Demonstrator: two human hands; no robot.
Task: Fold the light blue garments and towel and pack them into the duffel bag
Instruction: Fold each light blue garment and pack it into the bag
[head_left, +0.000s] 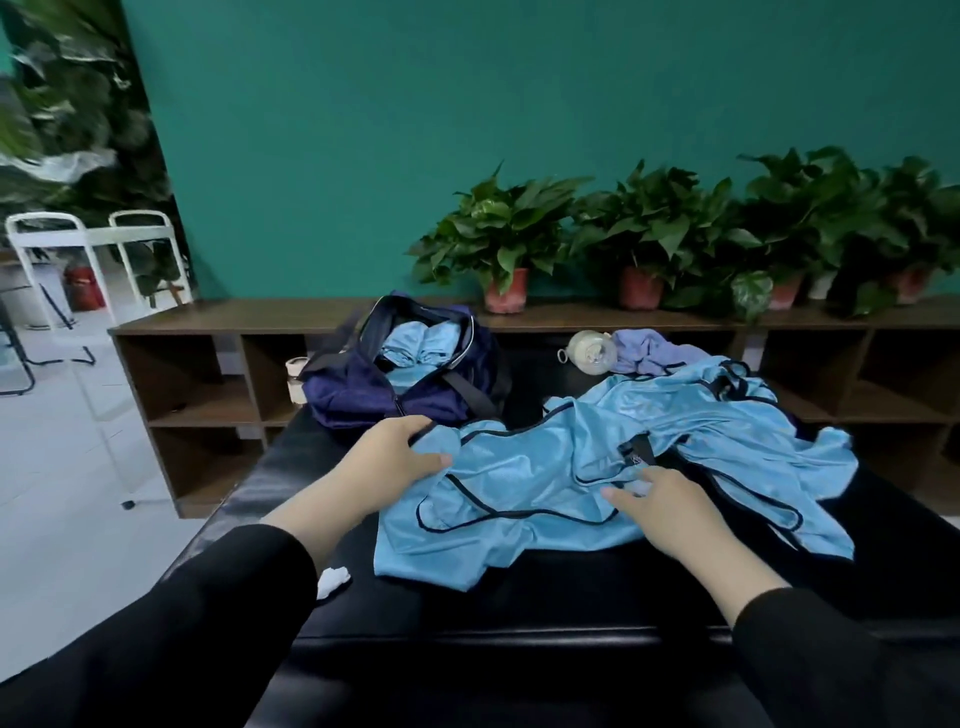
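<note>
Bare black tabletop (467, 608) lies open along the near edge; light blue garments (613, 473) sprawl across the middle; the open duffel bag (358, 389) and a pale bottle (589, 351) crowd the far edge

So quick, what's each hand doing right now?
Left hand: grips the edge of the blue garment.
Right hand: fingers straight, pressing on the same garment.

light blue garments (649, 467): shiny, dark-trimmed, unfolded, crumpled in a heap across the black surface | duffel bag (363, 389): navy, unzipped, on the far left of that surface, folded light blue pieces (415, 343) inside | towel (652, 353): lavender-blue, bunched behind the heap
</note>
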